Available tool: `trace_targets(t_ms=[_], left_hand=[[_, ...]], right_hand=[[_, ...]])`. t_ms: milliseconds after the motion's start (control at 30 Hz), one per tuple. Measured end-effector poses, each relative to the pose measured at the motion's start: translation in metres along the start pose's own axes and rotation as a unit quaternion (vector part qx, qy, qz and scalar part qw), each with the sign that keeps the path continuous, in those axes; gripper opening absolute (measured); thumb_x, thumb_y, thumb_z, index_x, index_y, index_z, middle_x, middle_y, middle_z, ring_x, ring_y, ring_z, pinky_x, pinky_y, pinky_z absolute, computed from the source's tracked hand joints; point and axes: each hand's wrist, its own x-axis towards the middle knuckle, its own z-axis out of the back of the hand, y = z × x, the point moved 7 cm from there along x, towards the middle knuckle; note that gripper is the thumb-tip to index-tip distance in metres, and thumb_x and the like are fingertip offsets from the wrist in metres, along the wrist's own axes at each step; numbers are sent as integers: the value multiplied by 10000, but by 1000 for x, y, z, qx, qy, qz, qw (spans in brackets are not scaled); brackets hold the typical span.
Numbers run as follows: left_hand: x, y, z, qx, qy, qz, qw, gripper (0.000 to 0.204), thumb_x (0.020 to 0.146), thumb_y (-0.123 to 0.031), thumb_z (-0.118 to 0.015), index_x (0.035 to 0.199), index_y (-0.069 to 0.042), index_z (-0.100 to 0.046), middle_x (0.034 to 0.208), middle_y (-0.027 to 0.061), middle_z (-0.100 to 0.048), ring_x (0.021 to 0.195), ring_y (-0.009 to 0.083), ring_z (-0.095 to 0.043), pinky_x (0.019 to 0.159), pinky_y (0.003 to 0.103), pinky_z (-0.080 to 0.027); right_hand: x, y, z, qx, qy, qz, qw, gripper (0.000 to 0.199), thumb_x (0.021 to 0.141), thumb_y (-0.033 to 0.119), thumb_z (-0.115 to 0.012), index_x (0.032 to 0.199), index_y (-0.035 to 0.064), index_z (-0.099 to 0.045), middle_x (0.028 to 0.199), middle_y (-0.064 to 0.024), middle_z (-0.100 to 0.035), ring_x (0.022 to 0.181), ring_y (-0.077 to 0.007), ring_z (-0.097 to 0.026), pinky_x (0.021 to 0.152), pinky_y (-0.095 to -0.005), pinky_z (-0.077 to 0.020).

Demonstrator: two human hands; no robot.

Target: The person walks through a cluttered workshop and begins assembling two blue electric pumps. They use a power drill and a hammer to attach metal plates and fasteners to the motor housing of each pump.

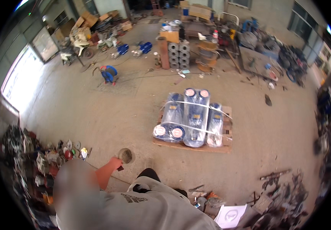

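My left forearm reaches forward at the lower left, and my left hand (114,163) looks closed at the near edge of a round, cup-like thing (126,155) with a grey-brown middle and a paler rim. Its exact kind does not show. A small dark piece (120,168) sits just under the hand. My fingers are small and partly hidden in this view. My right hand is out of sight. Ahead and to the right, several blue cylindrical units (196,117), wrapped in clear film and tied with white straps, lie on a wooden pallet (227,130).
Scrap parts (42,165) pile up along the left, more metal pieces (280,188) at the lower right. A white sheet (230,216) lies near me. A blue cable reel (109,73) stands farther off; stacked grey cylinders (179,55) and a scooter (77,45) are at the back.
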Motion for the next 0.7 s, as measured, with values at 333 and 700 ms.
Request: trace_targets(t_ms=[333,700], left_hand=[[79,265,170,-202,-22,254,946,312,924,-321,-673,792,-65,-793,611,162,-661,403,296,-581,422,460,-458],[276,226,340,-231,-4,214,949,320,974,-322,-620,848,-97,-810,602,109,-655,421,259,-591,421,423,-448]], right_hand=[[29,405,-79,-92,76,76,990,387,953,392,-805,897,10,-788,859,-194,-758,815,-319,-764,739,-449,-588],[41,775,-140,-37,118,102,987,451,1014,416,-735,803,21,-782,746,-188,-733,698,-312,-747,638,-462,-563]])
